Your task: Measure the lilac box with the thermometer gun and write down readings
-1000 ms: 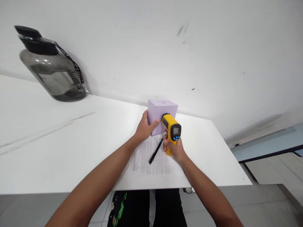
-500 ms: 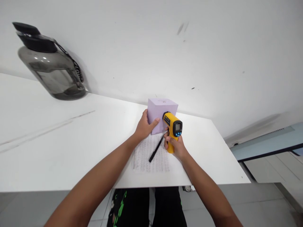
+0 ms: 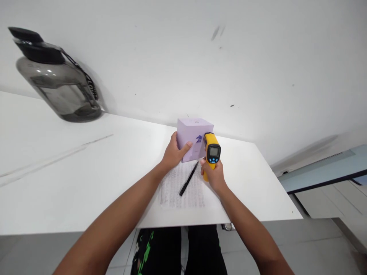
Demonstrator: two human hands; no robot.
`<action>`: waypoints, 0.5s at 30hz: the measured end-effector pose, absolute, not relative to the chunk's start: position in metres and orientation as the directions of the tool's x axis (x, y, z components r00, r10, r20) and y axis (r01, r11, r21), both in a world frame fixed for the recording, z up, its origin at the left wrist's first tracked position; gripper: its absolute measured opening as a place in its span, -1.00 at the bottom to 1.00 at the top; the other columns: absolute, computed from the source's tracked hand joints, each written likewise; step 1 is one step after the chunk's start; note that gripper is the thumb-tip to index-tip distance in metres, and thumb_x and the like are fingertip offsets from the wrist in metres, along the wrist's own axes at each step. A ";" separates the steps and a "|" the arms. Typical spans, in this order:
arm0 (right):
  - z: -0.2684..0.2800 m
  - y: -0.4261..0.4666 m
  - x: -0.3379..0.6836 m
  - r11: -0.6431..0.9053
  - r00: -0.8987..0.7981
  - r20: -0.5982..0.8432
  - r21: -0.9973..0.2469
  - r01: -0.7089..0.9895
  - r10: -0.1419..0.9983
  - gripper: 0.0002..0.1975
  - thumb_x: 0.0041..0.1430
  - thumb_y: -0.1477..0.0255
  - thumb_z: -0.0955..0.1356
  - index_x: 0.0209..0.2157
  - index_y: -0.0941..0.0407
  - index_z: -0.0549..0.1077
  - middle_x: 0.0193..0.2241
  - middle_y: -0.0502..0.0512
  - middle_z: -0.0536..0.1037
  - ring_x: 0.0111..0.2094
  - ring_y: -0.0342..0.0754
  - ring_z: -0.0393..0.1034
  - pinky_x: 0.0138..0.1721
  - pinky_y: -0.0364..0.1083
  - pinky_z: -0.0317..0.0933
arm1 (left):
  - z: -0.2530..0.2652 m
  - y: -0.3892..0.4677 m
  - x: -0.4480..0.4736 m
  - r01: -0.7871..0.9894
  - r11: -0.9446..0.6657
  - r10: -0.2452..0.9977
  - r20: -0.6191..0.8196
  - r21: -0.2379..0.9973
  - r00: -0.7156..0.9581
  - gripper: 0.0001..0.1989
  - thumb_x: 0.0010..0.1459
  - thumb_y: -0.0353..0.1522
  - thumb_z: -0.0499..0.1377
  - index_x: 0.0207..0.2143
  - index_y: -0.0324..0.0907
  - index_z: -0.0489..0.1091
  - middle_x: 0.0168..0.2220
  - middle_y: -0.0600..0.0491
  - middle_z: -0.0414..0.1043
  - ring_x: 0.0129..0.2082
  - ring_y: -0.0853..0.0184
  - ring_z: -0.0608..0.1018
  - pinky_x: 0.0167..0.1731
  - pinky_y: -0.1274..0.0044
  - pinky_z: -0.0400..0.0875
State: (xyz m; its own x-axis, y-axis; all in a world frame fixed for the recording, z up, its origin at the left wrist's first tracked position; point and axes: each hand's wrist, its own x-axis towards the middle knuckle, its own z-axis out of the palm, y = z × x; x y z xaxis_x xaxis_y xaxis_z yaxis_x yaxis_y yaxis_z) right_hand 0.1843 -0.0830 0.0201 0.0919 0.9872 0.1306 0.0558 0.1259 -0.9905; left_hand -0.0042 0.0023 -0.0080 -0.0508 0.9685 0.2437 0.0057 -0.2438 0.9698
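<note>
Holding one box (image 3: 189,133), one thermometer (image 3: 212,149)

lit brightly and diffusely, seemingly from above (paler atop the lilac box (image 3: 189,133) than on its front). greying toward the upper corners. softly shadowed beside the bottle (image 3: 64,91), more darkly low on the wall (image 3: 183,68) at right. stretched and leaning toward the frame edges. too blurred to read on the paper (image 3: 193,194).
</note>
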 end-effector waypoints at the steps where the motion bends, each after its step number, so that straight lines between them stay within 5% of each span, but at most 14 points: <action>1: 0.018 -0.082 0.185 0.142 0.141 0.156 -0.985 0.100 0.978 -0.50 0.11 0.01 0.60 -0.19 -0.03 0.37 -0.41 -0.15 0.47 -0.54 -0.13 0.33 -0.48 -0.08 0.31 | -0.008 0.003 -0.004 0.006 -0.245 0.968 0.245 0.970 -0.050 -0.01 0.14 0.25 0.46 0.40 -0.06 0.27 0.42 -0.30 0.55 0.39 -0.20 0.64 0.41 -0.05 0.54; 7: 0.008 -0.078 0.192 0.214 0.196 0.271 -0.939 0.270 0.942 -0.53 0.20 0.00 0.57 -0.15 -0.04 0.37 -0.32 -0.06 0.52 -0.39 -0.04 0.41 -0.40 -0.06 0.35 | -0.010 0.004 -0.005 0.024 -0.248 0.967 0.249 0.968 -0.050 0.00 0.17 0.26 0.45 0.43 -0.04 0.26 0.41 -0.29 0.54 0.39 -0.20 0.64 0.41 -0.05 0.52; 15: 0.006 -0.078 0.192 0.186 0.234 0.250 -0.946 0.264 0.940 -0.53 0.16 -0.01 0.58 -0.17 -0.04 0.39 -0.32 -0.06 0.52 -0.37 -0.01 0.40 -0.36 -0.04 0.34 | -0.010 0.003 -0.005 0.023 -0.258 0.966 0.259 0.966 -0.027 0.00 0.19 0.25 0.43 0.44 -0.08 0.24 0.44 -0.32 0.52 0.40 -0.19 0.63 0.42 -0.02 0.51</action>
